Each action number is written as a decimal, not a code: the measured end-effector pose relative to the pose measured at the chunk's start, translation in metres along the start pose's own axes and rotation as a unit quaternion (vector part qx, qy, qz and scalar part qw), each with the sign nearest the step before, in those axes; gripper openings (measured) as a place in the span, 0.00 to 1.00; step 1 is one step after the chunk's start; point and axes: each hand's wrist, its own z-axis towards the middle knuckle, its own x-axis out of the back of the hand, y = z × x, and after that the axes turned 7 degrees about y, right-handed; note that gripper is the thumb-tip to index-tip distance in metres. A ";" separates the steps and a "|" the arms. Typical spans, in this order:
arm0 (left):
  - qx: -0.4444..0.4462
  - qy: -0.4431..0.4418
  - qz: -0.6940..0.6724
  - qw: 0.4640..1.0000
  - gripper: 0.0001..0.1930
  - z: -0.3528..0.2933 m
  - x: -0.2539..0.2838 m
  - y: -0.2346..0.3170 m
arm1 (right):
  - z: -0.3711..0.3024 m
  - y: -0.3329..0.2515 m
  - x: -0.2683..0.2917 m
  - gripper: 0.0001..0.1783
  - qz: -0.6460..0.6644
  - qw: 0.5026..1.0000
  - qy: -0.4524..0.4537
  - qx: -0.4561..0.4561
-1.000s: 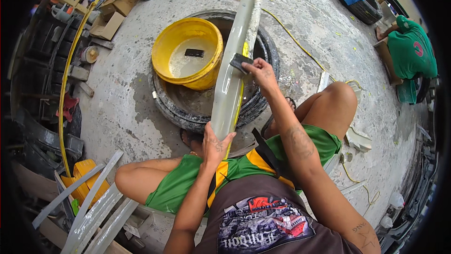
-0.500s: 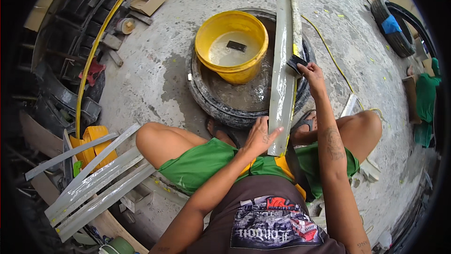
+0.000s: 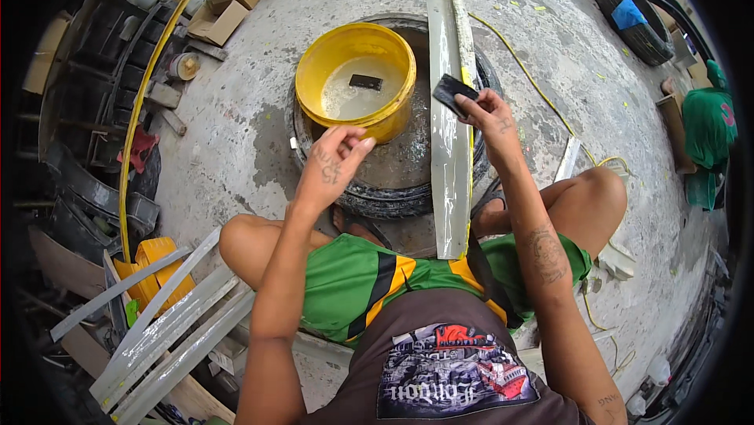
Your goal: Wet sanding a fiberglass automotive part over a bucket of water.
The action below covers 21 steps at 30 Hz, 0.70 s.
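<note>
My right hand (image 3: 491,115) pinches a black rectangular sanding pad (image 3: 454,95) just over a long grey panel strip (image 3: 449,166). Wet and shiny, the strip slants from my lap across a black tyre (image 3: 369,201), with yellow patches along its right edge. My left hand (image 3: 330,166) is off the strip, at the near side of a yellow bucket (image 3: 393,115); its fingers are loosely bent, with nothing visible in them. Cloudy water fills the bucket's bottom, and a dark rectangular block (image 3: 366,82) lies in it.
More grey strips (image 3: 177,346) lean in a stack at my left, beside a yellow plastic piece (image 3: 157,268). A yellow hose (image 3: 534,83) crosses the concrete floor beyond the tyre. Another tyre (image 3: 628,20) lies far right; cardboard boxes (image 3: 220,20) stand far left.
My left hand has let go of the strip's near end and moved left and forward to the bucket. My right hand has shifted the pad slightly left and up over the strip.
</note>
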 end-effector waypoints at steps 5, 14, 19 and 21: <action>0.077 -0.131 -0.108 0.982 0.21 0.041 -0.037 0.024 | -0.021 -0.022 -0.012 0.15 -0.089 0.991 -0.097 -0.001; 0.074 -0.172 -0.297 0.936 0.11 0.040 -0.063 0.008 | -0.026 -0.005 -0.013 0.12 0.189 0.915 -0.200 -0.296; 0.083 -0.200 -0.182 0.959 0.11 0.036 -0.054 -0.019 | -0.018 -0.010 -0.016 0.15 -0.088 0.961 -0.216 -0.146; 0.121 -0.228 -0.182 0.949 0.13 0.034 -0.054 -0.019 | -0.015 0.001 -0.015 0.10 -0.142 0.965 -0.197 -0.097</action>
